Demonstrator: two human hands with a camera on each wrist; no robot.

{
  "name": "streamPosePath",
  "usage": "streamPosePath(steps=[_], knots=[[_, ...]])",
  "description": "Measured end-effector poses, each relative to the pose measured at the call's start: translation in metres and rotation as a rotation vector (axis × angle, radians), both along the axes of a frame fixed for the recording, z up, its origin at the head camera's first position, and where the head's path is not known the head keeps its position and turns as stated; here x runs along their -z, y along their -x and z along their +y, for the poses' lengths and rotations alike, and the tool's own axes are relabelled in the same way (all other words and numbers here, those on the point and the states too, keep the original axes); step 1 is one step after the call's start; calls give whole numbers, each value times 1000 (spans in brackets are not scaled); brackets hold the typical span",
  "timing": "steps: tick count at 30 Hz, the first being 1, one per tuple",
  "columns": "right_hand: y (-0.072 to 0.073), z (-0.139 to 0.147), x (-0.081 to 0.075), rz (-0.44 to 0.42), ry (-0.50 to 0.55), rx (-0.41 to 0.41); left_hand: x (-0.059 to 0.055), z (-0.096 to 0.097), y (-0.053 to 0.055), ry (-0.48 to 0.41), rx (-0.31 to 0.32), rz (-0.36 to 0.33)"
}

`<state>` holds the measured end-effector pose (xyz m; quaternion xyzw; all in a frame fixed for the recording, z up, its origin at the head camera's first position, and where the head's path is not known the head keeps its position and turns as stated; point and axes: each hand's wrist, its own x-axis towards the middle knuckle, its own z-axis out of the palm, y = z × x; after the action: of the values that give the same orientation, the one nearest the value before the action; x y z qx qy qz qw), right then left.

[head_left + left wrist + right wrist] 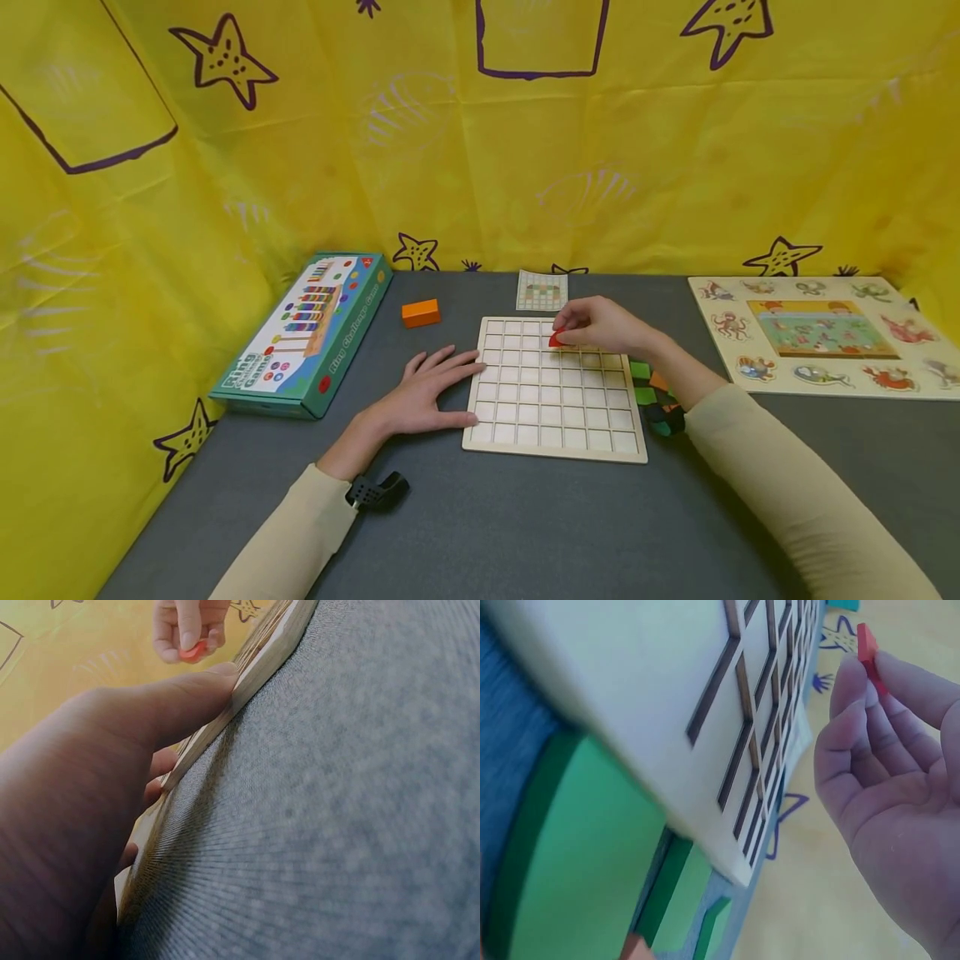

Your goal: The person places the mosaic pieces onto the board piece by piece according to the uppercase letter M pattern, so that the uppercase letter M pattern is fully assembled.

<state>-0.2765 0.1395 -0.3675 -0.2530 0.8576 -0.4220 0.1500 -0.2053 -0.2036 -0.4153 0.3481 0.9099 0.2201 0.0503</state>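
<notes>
A square wooden grid board [527,414] with pale recessed cells lies on the dark table. Over its far part, my right hand [603,325] pinches a small red tile [556,339] between thumb and fingers; in the right wrist view the red tile [867,649] is held up on edge above the board. My left hand [427,393] rests at the board's left edge with fingers spread, and in the left wrist view its thumb [191,705] touches the wooden rim. Green tiles [643,382] and orange ones lie along the board's right side, partly hidden by the right forearm.
A patterned card [542,292] lies behind the board. An orange block [421,313] sits to the back left, near a green Ring Challenge Game box [300,333]. On the right lies a wooden sea-animal puzzle [825,337]. A yellow cloth [480,167] hangs behind the table.
</notes>
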Motion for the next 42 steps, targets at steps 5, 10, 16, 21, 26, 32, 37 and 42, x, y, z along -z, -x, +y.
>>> streamPosePath(steps=[5, 10, 16, 21, 26, 32, 37, 42], knots=[[3, -10, 0, 19, -14, -22, 0, 0, 0, 1, -6, -3], [6, -24, 1, 32, -3, -57, -2, 0, 0, -5, -13, -16], [6, -45, 3, 65, -29, -63, -3, 1, 0, 13, -31, -27], [5, -59, 4, 81, -70, -89, -3, 2, 1, 36, -43, -29], [4, -68, 5, 76, -86, -110, -3, 1, 1, 24, -28, -18], [3, -72, 5, 77, -117, -111, -3, 1, 0, 12, -24, -21], [3, -74, 7, 110, -137, -135, -2, 1, 0, 11, -23, -17], [3, -75, 6, 131, -165, -151, -1, 1, 1, 19, -23, -16]])
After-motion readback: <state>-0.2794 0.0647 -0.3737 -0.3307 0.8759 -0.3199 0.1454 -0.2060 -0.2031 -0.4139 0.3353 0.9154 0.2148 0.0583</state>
